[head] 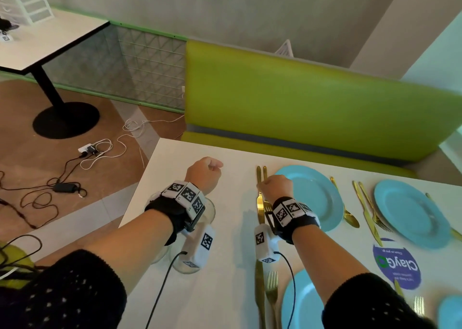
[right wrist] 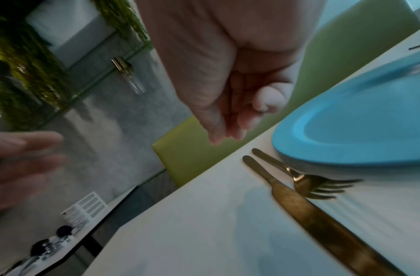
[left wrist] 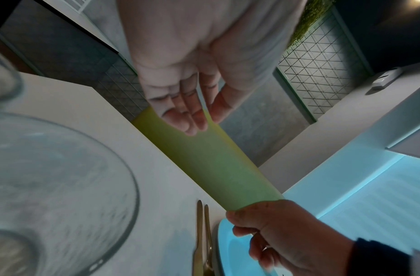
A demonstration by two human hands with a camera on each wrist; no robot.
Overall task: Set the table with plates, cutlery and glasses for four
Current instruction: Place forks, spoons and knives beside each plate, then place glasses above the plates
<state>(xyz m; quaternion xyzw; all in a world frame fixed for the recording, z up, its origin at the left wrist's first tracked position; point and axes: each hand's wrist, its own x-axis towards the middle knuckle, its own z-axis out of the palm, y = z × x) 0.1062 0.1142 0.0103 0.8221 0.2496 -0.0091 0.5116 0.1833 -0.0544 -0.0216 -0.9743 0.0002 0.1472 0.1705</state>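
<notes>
The left hand (head: pixel 203 172) is hovering over the white table (head: pixel 225 266) near its far left corner, fingers loosely extended and relaxed, holding nothing; the left wrist view is showing the palm with the fingers (left wrist: pixel 180 115) straight and close together. The right hand (head: pixel 276 186) is hanging just above the handles of a gold knife (head: pixel 260 203) and a gold fork (head: pixel 267 203), with its fingers gently bent and together, gripping nothing as far as the right wrist view is showing; whether a fingertip is touching the cutlery cannot be told.

That knife and fork are lying side by side, nearly touching, just left of a blue plate (head: pixel 315 193) near the far edge of the table. A gold spoon (head: pixel 346 208) is lying along that plate's right side. Further right, another knife-and-fork pair (head: pixel 368 208) is lying beside a second blue plate (head: pixel 410 213). At the near edge, a third blue plate (head: pixel 307 303) is sitting with a knife and fork (head: pixel 266 296) to its left, and a fourth blue plate (head: pixel 450 311) is showing at the near right corner.

Clear glasses (head: pixel 186 266) are standing together by the table's left edge, under the left wrist, partly hidden by the wristband. A purple sticker (head: pixel 397 266) is lying on the table between the plates. A green bench seat (head: pixel 312 98) is running along the far edge.
</notes>
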